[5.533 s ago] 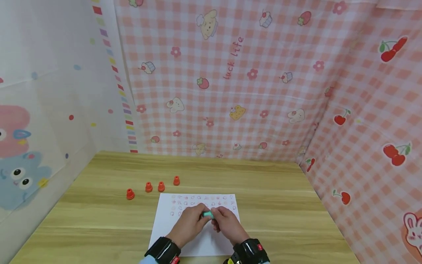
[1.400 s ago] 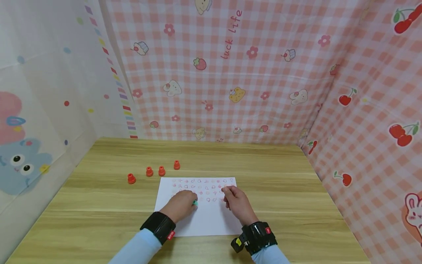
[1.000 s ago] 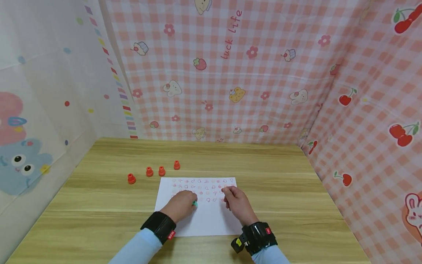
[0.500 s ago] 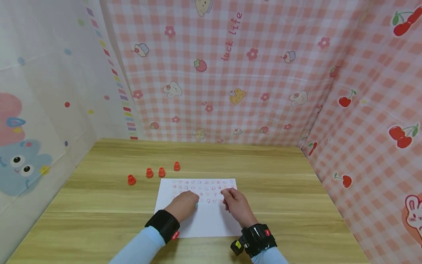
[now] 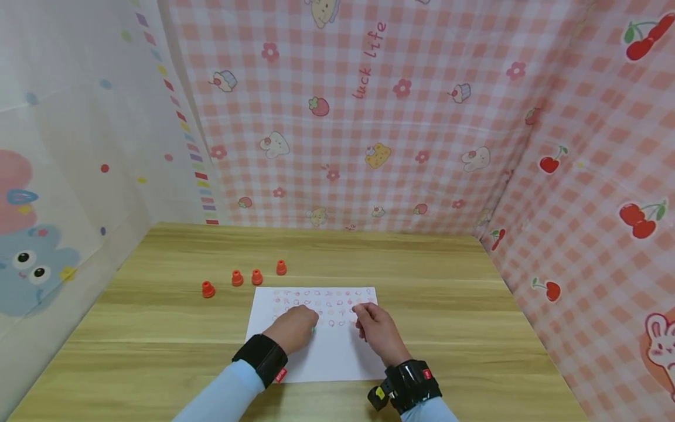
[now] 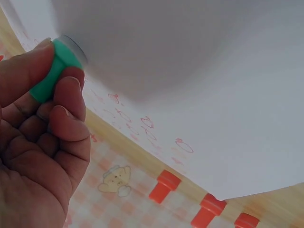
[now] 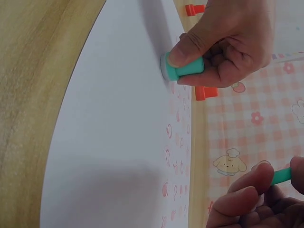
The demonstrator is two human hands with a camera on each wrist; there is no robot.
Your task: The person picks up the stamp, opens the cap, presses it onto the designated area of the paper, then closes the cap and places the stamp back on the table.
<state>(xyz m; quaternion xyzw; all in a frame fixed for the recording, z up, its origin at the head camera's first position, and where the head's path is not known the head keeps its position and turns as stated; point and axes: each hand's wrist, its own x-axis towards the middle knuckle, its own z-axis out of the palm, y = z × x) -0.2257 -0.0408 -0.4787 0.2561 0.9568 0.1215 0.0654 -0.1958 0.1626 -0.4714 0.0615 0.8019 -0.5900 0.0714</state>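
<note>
The left hand (image 5: 292,329) grasps a stubby green stamp (image 6: 59,71) with a pale grey base, seemingly plastic, between thumb and fingers. The stamp is tipped base-down at the white rectangular sheet of paper (image 5: 337,360), close to the left part of the row of marks nearest the person. In the right wrist view the base appears to meet the paper, though how firmly it presses cannot be told.

The right hand (image 5: 379,334) pinches a narrow green piece (image 7: 281,176), perhaps the stamp's cap, over the right side of the sheet.

The sheet lies on the wood-grain tabletop (image 5: 448,305), well short of its far edge. Small red and pink printed marks (image 7: 165,189) run in rows along the sheet's far edge. Four red bell-shaped pieces (image 5: 256,277), apparently plastic, stand upright around and beyond the sheet's far left corner, strung out toward the tabletop's left edge.

The step in hand looks to be pressing one print onto the paper. The next move seems to call for lifting the stamp straight off without sliding, so that the print does not smear.
</note>
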